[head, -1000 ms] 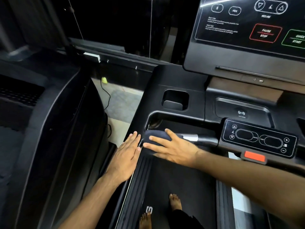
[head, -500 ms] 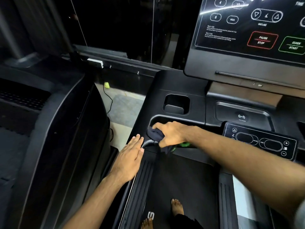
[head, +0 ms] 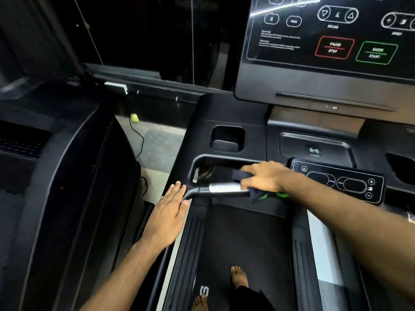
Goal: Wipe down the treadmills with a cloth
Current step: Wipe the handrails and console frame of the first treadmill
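Our right hand (head: 263,176), its grip closed around the dark cloth with green trim (head: 256,194), has slid rightward along the black-and-silver handlebar (head: 224,189), exposing its wiped silver section. Our left hand (head: 167,215) stays flat and empty on the treadmill's black side rail (head: 179,254). The handlebar's right portion remains.

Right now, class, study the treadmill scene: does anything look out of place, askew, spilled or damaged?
One oddity: a small yellow-green object lies on the floor between the two machines, beside a loose black cable; what it is cannot be told. Otherwise nothing stands out: the right hand presses the dark cloth on the handlebar.
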